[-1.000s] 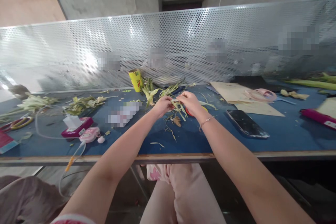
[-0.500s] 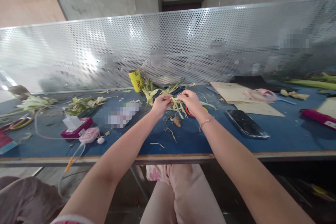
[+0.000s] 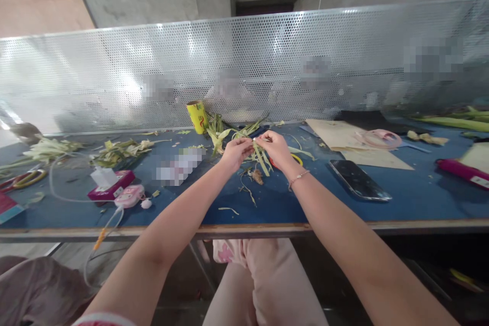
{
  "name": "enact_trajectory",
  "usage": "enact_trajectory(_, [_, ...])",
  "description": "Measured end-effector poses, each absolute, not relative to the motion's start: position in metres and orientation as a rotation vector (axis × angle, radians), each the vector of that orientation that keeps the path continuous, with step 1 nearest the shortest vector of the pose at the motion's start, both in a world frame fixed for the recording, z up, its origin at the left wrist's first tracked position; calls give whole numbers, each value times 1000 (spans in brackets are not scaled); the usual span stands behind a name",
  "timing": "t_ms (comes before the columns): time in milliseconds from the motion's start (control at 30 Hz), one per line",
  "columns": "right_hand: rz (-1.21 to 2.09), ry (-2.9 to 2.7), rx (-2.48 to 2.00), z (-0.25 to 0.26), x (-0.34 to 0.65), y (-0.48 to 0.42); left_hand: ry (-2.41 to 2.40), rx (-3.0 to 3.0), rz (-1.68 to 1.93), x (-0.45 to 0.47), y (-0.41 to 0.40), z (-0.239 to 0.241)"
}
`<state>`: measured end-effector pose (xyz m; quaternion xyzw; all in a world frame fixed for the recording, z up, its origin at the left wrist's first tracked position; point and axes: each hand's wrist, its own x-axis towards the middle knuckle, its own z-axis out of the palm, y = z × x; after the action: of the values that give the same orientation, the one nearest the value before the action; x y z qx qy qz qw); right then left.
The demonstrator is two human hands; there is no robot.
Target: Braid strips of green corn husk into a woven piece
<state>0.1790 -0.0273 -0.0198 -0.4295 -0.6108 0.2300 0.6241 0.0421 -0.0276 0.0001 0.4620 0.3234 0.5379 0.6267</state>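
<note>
My left hand (image 3: pixel 237 153) and my right hand (image 3: pixel 275 148) meet over the middle of the table, fingertips almost touching. Both are closed in a pinch on pale green leaf strips (image 3: pixel 262 161), which look like husk and dangle below the fingers. Fingers hide the exact spot of the grip. Just under the hands lies a brown shrivelled scrap (image 3: pixel 257 177) with thin stringy fibres. A yellow and red loop (image 3: pixel 297 159) is partly covered by my right hand and wrist. Behind my hands rests a heap of long green leaves (image 3: pixel 218 135).
A yellow tube (image 3: pixel 197 118) stands by the perforated metal screen (image 3: pixel 252 51). Rightward lie a phone (image 3: pixel 358 180), brown paper (image 3: pixel 376 159) and a pink tape roll (image 3: pixel 382 138). Leftward are a tissue box (image 3: pixel 114 187), a pink corded device (image 3: pixel 130 196) and leaf piles (image 3: pixel 124 153).
My right fingers have shifted slightly left and down, closer to my left fingertips. The hanging strips, spread out before, now hang in a narrower bunch.
</note>
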Motion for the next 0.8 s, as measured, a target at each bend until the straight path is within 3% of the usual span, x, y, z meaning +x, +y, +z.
enact_trajectory(433, [557,-1432,-855,-11,172,-38,925,1229,1217,46,-23,-4])
enact_trajectory(800, [864,-1436,-559,-23,169,-26,972,1110,1439,49,-31,0])
